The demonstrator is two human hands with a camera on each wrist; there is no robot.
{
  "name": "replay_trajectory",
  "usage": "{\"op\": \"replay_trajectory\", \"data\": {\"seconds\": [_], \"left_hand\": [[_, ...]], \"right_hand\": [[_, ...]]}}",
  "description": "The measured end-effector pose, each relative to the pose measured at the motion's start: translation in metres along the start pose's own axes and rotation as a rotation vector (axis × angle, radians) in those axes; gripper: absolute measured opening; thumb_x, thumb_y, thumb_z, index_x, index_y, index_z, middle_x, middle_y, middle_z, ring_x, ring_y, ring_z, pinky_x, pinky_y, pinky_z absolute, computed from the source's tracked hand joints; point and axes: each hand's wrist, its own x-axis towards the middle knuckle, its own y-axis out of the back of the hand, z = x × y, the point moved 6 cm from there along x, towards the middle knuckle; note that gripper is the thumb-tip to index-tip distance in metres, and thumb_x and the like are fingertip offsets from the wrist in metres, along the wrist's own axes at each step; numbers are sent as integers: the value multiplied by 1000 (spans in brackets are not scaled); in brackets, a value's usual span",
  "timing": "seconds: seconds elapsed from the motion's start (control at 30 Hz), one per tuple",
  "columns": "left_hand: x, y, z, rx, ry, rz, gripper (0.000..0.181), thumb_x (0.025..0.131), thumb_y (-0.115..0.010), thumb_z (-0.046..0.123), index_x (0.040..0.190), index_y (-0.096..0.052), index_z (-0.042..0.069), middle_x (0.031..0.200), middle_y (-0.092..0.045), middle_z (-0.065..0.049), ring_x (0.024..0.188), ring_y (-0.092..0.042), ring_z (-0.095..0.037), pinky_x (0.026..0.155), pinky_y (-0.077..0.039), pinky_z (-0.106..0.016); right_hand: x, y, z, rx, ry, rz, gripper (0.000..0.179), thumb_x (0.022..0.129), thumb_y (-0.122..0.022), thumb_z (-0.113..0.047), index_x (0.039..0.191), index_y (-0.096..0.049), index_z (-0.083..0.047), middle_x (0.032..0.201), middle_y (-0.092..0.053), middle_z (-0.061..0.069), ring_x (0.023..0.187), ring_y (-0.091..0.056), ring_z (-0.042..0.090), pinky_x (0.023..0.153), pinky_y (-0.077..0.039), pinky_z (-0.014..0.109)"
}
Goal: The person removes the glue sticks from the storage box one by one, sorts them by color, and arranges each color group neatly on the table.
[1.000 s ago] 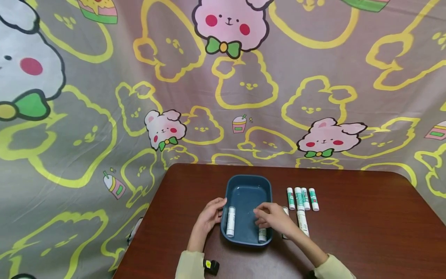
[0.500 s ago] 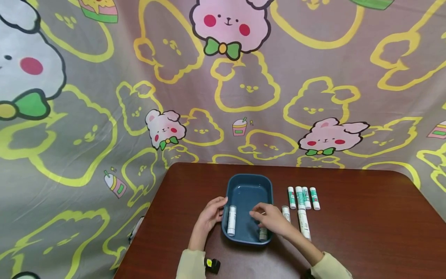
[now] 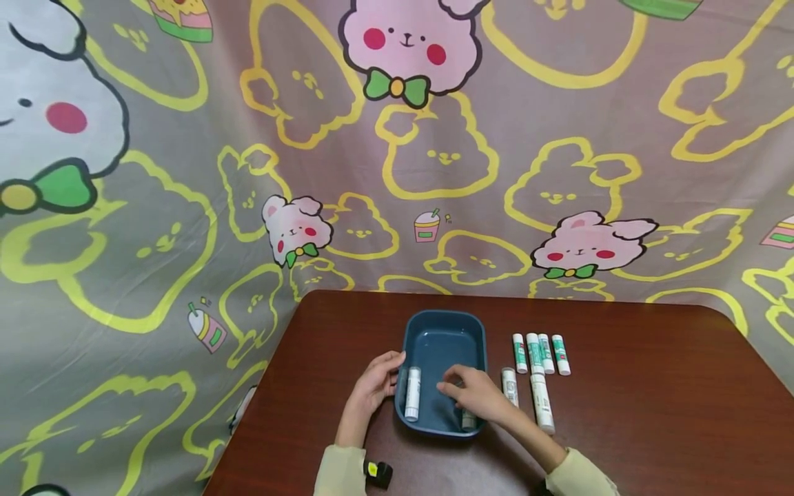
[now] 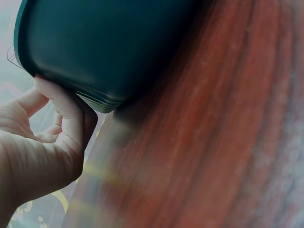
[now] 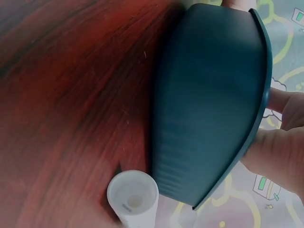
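My left hand [image 3: 374,382] grips the left wall of a blue rectangular tray [image 3: 443,318], fingers at its rim, as the left wrist view [image 4: 47,137] also shows. Inside the tray a white glue stick [image 3: 412,394] lies along the left side. Another glue stick [image 3: 469,421] lies at the right side, partly covered by my right hand [image 3: 476,394]. That hand hovers over the tray with loosely bent fingers and nothing visible between them. In the right wrist view the tray wall [image 5: 209,104] hides its fingertips.
Right of the tray, two pale glue sticks [image 3: 542,404] lie on the brown table [image 3: 651,386]. Several green-and-white glue sticks [image 3: 535,353] lie behind them. A black wrist device [image 3: 377,474] sits at the left sleeve. A patterned curtain [image 3: 347,165] hangs behind the table.
My right hand has shifted left over the tray, uncovering more of the pale glue stick on the table beside it. The left hand stays on the tray.
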Motion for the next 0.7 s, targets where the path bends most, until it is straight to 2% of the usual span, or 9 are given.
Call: {"op": "replay_trajectory", "data": {"seconds": [0.27, 0.4, 0.53, 0.7], "left_hand": [[1, 1, 0, 3, 1, -1, 11, 107, -55, 15, 98, -60, 10, 82, -64, 1, 71, -62, -8, 56, -51, -22], [1, 2, -1, 5, 1, 0, 12, 107, -55, 16, 99, -60, 9, 82, -64, 1, 71, -63, -8, 56, -51, -22], [1, 2, -2, 10, 0, 2, 12, 107, -54, 16, 99, -59, 9, 81, -63, 1, 71, -63, -8, 56, -51, -22], [1, 2, -1, 13, -6, -1, 12, 107, -54, 17, 99, -59, 9, 82, -63, 1, 72, -64, -10, 58, -52, -23]], "right_hand": [[6, -10, 3, -42, 66, -55, 32, 99, -70, -18, 117, -64, 7, 106, -71, 16, 75, -69, 24, 64, -56, 34], [7, -14, 1, -37, 88, -81, 32, 98, -70, -17, 117, -63, 8, 101, -72, 14, 72, -68, 25, 65, -56, 37], [9, -19, -1, -46, 101, -106, 31, 98, -70, -18, 117, -63, 7, 99, -73, 12, 79, -68, 23, 69, -56, 41], [11, -26, -3, -22, 131, -138, 30, 98, -69, -16, 116, -63, 8, 97, -73, 14, 77, -68, 24, 68, -55, 39]]}}
